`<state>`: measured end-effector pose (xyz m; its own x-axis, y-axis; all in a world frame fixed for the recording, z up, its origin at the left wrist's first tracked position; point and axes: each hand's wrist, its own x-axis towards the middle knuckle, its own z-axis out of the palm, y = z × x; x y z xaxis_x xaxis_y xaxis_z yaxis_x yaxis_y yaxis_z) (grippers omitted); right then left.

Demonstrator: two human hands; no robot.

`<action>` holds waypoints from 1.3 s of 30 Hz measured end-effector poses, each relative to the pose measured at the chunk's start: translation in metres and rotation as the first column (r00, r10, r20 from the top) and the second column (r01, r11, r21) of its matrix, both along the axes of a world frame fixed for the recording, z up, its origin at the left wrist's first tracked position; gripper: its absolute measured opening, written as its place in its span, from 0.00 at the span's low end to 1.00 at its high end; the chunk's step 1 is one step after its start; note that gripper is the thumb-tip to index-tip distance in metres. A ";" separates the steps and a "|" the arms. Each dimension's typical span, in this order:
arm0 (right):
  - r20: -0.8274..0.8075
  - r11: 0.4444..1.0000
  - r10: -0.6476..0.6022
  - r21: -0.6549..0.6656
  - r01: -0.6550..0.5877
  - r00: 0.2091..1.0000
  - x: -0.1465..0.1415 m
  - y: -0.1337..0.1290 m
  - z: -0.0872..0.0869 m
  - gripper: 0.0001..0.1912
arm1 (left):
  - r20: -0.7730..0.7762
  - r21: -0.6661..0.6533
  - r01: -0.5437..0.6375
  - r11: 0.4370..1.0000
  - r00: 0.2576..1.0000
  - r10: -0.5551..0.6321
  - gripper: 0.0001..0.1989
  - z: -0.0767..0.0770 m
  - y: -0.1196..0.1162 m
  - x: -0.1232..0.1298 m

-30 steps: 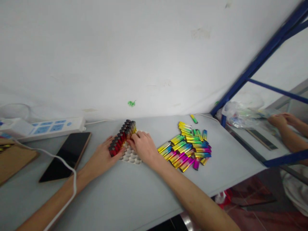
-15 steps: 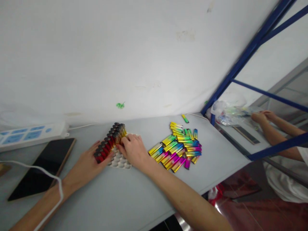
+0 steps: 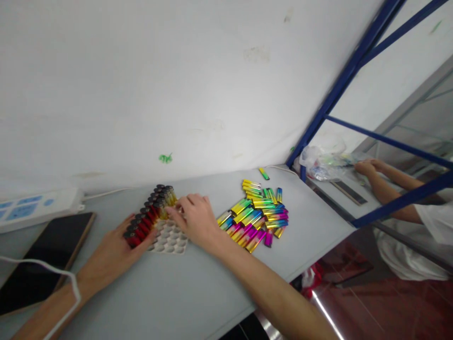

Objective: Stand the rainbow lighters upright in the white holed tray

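A pale tray with round holes [image 3: 170, 238] lies on the grey table. Along its left and back part, black-ended lighters [image 3: 143, 222] stand upright in close rows, red at the front and yellow towards the back. My left hand [image 3: 120, 245] is curved around the front left of these rows, fingers behind and thumb in front. At the back right end of the rows, my right hand [image 3: 194, 217] has its thumb and fingers drawn together against the yellow ones; its fingertips partly hide what they grip. Bare holes show in the tray between my hands.
Loose shiny multicoloured lighters [image 3: 251, 215] lie in a pile to the right. At the left are a black phone [image 3: 46, 255], a white power strip [image 3: 38, 208] and a cable [image 3: 67, 271]. Beyond the blue metal frame [image 3: 320, 115], another person's hands [image 3: 370, 166] work beside plastic bags [image 3: 318, 163].
My view has turned slightly right, so everything sits further left. My right hand has shifted slightly at the back of the rows, and more of the tray's holes show. My left hand keeps its hold.
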<state>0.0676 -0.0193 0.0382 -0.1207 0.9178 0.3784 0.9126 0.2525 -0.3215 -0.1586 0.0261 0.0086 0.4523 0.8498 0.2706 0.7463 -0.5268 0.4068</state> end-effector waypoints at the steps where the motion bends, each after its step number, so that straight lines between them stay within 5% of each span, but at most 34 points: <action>1: -0.031 0.999 -0.039 0.026 0.040 0.999 0.007 -0.001 0.003 0.22 | 0.005 -0.006 -0.007 1.000 1.000 0.007 0.28 -0.001 0.001 0.000; 7: -0.214 0.938 -0.308 0.095 0.333 0.927 0.092 0.003 0.019 0.20 | 0.005 -0.050 -0.043 0.998 0.999 0.044 0.30 0.004 0.000 0.001; 10: -0.329 0.792 -0.513 0.174 0.585 0.793 0.157 0.003 0.030 0.27 | 0.011 -0.083 -0.017 0.996 1.000 0.018 0.34 0.008 -0.002 0.003; 13: -0.254 0.657 -0.703 0.125 0.743 0.664 0.211 0.002 0.032 0.36 | 0.049 -0.059 0.015 0.998 0.999 -0.012 0.35 0.010 -0.004 0.005; 18: 0.012 0.742 -0.665 -0.104 0.662 0.747 0.241 -0.004 0.001 0.18 | 0.132 -0.032 0.064 0.997 0.990 -0.059 0.32 0.014 -0.008 0.008; 22: 0.071 0.766 -0.618 -0.169 0.620 0.783 0.241 -0.008 -0.023 0.17 | 0.137 -0.043 0.080 0.996 0.988 -0.073 0.30 0.019 -0.012 0.009; 26: 0.088 0.791 -0.571 -0.208 0.576 0.816 0.243 -0.003 -0.028 0.14 | 0.124 -0.046 0.068 0.997 0.990 -0.062 0.32 0.017 -0.012 0.008; 33: -0.059 0.870 -0.477 -0.172 0.461 0.877 0.243 -0.002 -0.021 0.06 | 0.117 -0.014 0.090 0.996 0.989 -0.088 0.32 0.011 -0.008 0.006; 39: -0.389 0.942 -0.305 0.011 0.335 0.870 0.225 -0.008 -0.009 0.16 | 0.128 -0.046 0.096 0.994 0.988 -0.089 0.32 0.016 -0.010 0.006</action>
